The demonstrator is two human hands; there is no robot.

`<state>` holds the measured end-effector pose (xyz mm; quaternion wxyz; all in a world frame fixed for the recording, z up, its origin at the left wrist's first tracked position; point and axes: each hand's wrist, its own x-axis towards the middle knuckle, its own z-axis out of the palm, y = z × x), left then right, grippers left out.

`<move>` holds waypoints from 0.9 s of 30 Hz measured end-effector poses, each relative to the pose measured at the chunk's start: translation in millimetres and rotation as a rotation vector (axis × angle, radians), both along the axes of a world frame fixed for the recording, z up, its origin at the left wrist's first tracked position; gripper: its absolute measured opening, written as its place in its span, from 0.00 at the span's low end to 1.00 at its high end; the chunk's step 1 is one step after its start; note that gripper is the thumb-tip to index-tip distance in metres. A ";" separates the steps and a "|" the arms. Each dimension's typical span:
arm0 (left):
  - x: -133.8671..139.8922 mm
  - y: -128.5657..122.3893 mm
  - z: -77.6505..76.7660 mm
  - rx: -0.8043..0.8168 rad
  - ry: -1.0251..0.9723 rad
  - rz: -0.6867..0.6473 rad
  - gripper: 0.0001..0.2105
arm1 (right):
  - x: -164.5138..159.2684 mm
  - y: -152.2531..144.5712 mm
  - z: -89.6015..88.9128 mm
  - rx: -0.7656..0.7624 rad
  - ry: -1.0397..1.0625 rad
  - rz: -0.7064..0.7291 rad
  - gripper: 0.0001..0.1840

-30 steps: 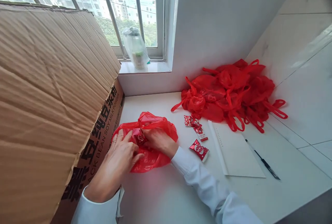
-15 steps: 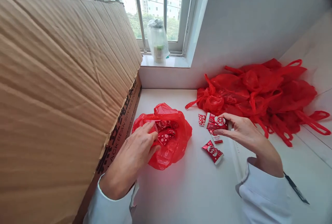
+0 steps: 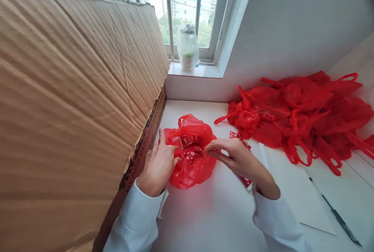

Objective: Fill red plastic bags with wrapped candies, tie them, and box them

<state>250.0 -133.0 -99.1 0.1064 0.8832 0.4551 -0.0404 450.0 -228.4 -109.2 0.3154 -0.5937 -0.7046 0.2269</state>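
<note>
Left hand (image 3: 157, 164): index finger and thumb spread apart, lying against the red bag's left side; whether the other fingers pinch the film, I cannot tell.
Right hand (image 3: 238, 158): thumb and fingers drawn nearly together at the bag's right rim; no packet shows between them, and a grip on the film cannot be confirmed.
Red bag (image 3: 191, 176): on the tabletop (image 3: 201, 221), mouth open, between the hands; likely light, limp and slippery, best held by rim or handle loop.
Packets inside (image 3: 190, 154): small, red-and-white, probably light, easily pinched at their flat ends.
Loose packets (image 3: 233, 134): on the tabletop beyond the right hand, partly hidden by it.
Bag pile (image 3: 306, 115): red, against the wall, handle loops sticking out.
Wrapped jar (image 3: 187, 51): upright on the windowsill (image 3: 204, 72).
</note>
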 end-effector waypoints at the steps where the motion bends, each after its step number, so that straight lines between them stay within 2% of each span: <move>1: 1.4 -0.5 2.6 -0.011 0.029 0.002 0.12 | -13.9 10.0 -4.2 0.008 -0.042 0.069 0.11; 3: 3.6 -0.3 5.8 -0.017 0.087 -0.006 0.14 | -35.9 30.6 -18.5 -0.020 -0.225 0.108 0.11; 6: 3.1 3.7 6.2 -0.014 0.109 -0.036 0.14 | -49.3 53.8 -43.6 -0.118 -0.455 0.034 0.12; 9: -0.1 10.0 5.5 -0.006 0.117 -0.057 0.12 | -47.1 60.6 -59.9 -0.140 -0.482 -0.025 0.14; 12: -2.1 14.0 4.8 0.018 0.071 -0.082 0.12 | -43.1 57.1 -65.3 -0.110 -0.451 -0.042 0.14; 16: -3.7 11.3 2.9 0.029 -0.017 -0.114 0.15 | -35.3 51.5 -63.0 -0.082 -0.370 -0.025 0.10; 21: -9.7 5.2 2.1 -0.022 -0.069 -0.124 0.19 | -5.2 39.0 -48.7 -0.108 -0.155 -0.054 0.08; 27: -4.1 -7.6 12.7 -0.064 -0.101 -0.141 0.18 | 26.2 9.2 -25.6 -0.157 -0.114 -0.295 0.12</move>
